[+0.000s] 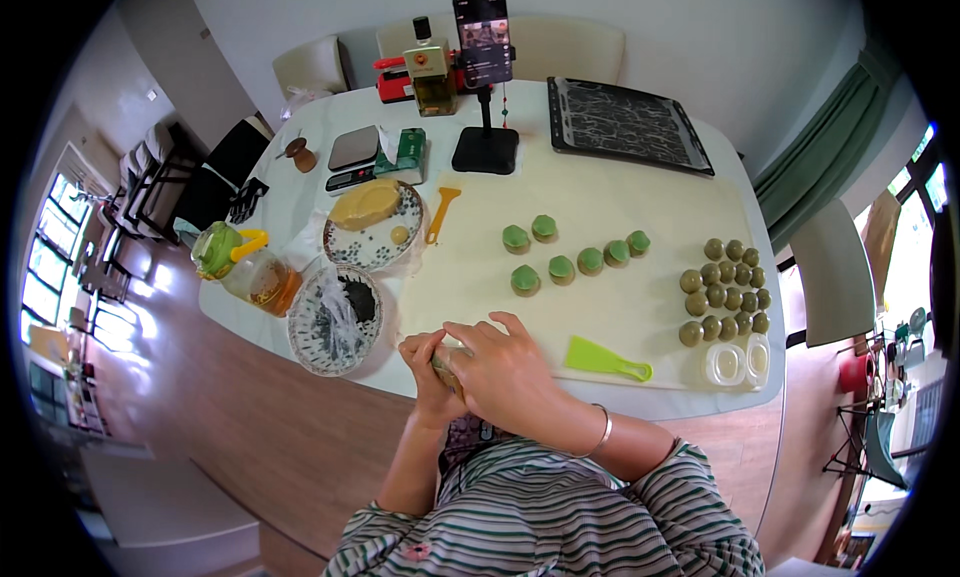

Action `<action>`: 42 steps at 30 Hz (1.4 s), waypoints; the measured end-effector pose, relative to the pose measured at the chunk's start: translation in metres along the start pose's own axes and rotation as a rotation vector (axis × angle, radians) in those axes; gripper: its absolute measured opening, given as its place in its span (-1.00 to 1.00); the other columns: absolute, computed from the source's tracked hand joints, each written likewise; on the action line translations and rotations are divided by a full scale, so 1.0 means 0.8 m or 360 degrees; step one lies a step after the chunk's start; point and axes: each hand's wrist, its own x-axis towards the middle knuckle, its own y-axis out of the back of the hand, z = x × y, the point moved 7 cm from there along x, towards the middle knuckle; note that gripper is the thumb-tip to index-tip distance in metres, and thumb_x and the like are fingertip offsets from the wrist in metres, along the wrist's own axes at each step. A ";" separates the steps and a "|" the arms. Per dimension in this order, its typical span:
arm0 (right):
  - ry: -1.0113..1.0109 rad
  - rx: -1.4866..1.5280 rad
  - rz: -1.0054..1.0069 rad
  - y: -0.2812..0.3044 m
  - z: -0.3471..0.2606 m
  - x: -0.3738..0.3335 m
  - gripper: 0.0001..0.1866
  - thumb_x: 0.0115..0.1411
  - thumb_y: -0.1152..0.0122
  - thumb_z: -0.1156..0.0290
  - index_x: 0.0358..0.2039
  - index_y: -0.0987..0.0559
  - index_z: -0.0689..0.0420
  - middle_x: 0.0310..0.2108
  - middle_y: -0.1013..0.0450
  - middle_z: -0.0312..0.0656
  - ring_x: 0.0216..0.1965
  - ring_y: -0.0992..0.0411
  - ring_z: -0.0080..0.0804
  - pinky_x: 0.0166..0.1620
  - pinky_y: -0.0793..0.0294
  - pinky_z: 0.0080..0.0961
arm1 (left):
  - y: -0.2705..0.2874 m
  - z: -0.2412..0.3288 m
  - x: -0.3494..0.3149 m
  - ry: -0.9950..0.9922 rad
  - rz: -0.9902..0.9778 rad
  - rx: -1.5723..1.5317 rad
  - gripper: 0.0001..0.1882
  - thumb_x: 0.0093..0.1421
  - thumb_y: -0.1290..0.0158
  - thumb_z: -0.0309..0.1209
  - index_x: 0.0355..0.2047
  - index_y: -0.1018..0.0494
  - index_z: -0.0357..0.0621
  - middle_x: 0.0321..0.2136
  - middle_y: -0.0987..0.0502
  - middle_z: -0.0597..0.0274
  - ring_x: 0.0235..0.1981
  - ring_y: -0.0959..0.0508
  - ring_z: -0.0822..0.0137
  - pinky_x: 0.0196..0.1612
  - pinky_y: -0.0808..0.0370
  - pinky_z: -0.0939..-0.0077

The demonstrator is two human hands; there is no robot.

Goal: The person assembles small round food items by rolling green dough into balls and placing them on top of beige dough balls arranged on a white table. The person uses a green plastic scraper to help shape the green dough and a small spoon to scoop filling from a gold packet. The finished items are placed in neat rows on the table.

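My left hand [428,379] cups an olive-brown dough ball [447,373] in front of my body, at the near edge of the table. Over its top lies my right hand [505,369], fingers pressed against it, so most of the ball is hidden. Beyond my hands, several dough pieces with pale green tops and brownish bases [562,268] stand on a cream mat [470,307]. At the right sit rows of smooth olive balls [730,299]. A lime-green scraper [600,359] lies to the right of my right hand.
Left are a bowl of dark dough under plastic [300,342], a plate with yellow dough [340,249], an orange spatula [441,217] and a jug [245,272]. Behind stand a scale [354,149], bottle [432,72], phone on a stand [484,42] and black tray [630,127]. Clear plastic containers [725,365] sit right.
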 end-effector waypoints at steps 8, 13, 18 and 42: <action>-0.0163 0.0315 0.0109 -0.035 0.032 -0.003 -0.73 -0.12 -0.30 0.55 -0.32 -0.68 0.12 -0.03 -0.54 -0.19 -0.17 -0.55 -0.31 0.15 -0.36 -0.13 | -0.011 0.006 0.009 0.0093 -0.0147 0.0109 -0.06 -0.15 -0.41 -0.36 0.23 -0.18 -0.20 -0.07 -0.29 0.00 -0.06 -0.29 0.02 -0.03 -0.33 0.14; -0.0141 0.0307 0.0177 -0.030 0.042 -0.004 -0.70 -0.16 -0.33 0.57 -0.31 -0.69 0.12 0.02 -0.52 -0.19 -0.08 -0.51 -0.29 0.15 -0.36 -0.15 | -0.016 0.006 0.012 0.0110 -0.0217 0.0246 -0.03 -0.20 -0.43 -0.38 0.24 -0.20 -0.18 -0.10 -0.34 0.00 -0.09 -0.33 -0.01 -0.04 -0.34 0.12; -0.0155 0.0381 0.0102 -0.031 0.063 -0.006 -0.66 -0.13 -0.35 0.57 -0.25 -0.69 0.11 0.09 -0.48 -0.13 0.04 -0.45 -0.11 0.20 -0.33 -0.18 | -0.013 0.015 0.024 0.0183 -0.0448 0.0372 0.05 -0.27 -0.43 -0.39 0.27 -0.18 -0.20 -0.12 -0.35 -0.01 -0.07 -0.36 -0.03 -0.01 -0.32 0.07; -0.0119 0.0968 0.0000 0.001 0.052 -0.059 -0.22 0.28 -0.14 0.00 0.21 -0.32 0.50 0.26 -0.28 0.20 0.31 -0.24 0.06 0.34 -0.21 -0.14 | -0.059 0.029 0.084 0.0941 0.0273 -0.2218 -0.16 0.43 0.48 0.19 0.40 0.00 -0.30 0.41 -0.04 -0.16 0.46 -0.02 0.01 0.47 0.07 0.16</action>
